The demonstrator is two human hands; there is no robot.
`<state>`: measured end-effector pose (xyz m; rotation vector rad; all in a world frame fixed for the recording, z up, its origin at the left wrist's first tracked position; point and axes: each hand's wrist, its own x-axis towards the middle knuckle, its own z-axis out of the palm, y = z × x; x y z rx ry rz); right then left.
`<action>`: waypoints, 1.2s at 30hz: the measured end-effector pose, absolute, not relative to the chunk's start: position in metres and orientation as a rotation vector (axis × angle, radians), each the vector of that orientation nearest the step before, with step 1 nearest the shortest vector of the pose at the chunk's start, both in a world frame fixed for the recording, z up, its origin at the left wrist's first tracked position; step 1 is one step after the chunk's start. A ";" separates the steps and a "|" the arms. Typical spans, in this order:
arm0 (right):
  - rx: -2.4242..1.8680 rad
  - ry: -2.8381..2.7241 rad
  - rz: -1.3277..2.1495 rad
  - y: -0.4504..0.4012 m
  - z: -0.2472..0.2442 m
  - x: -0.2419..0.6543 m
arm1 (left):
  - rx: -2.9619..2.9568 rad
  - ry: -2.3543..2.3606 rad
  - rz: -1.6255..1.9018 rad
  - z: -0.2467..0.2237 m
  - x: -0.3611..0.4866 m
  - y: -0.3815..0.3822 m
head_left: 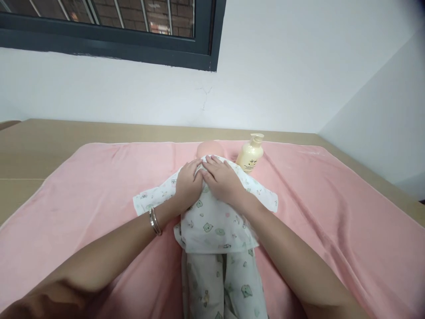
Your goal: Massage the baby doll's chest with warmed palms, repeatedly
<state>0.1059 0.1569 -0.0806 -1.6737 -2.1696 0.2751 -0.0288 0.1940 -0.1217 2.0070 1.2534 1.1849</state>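
Note:
A baby doll lies on its back, its bare round head [210, 148] at the far end. It is dressed in a white long-sleeved top [212, 232] with small animal prints and matching trousers [245, 283]. My left hand [190, 184] lies on the upper chest of the top, near the collar, with a silver bangle on its wrist. Beside it my right hand [224, 179] rests flat on the cloth, fingers stretched toward the doll's head. The two hands meet near the thumbs. Whatever is under the palms is hidden, and the doll's feet are out of view.
A pale yellow pump bottle [250, 155] stands just right of the doll's head. Under everything spreads a pink blanket [332, 212], wrinkled at the right, over a wooden tabletop [49, 141]. Behind rises a white wall [272, 66] with a dark-framed window [206, 35].

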 end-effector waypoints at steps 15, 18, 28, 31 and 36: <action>-1.791 -2.234 0.184 0.147 -0.084 0.104 | 2.138 1.206 1.167 -0.130 -0.033 0.199; -1.985 -2.088 0.172 0.154 -0.084 0.111 | 2.158 1.290 1.124 -0.134 -0.033 0.199; -1.768 -2.227 -0.088 0.126 -0.094 0.082 | 2.163 1.232 1.172 -0.138 -0.034 0.204; -1.882 -2.109 0.090 0.145 -0.089 0.100 | 2.154 1.256 1.162 -0.136 -0.033 0.201; -2.037 -1.954 -0.088 0.140 -0.092 0.096 | 2.081 1.325 1.240 -0.139 -0.032 0.199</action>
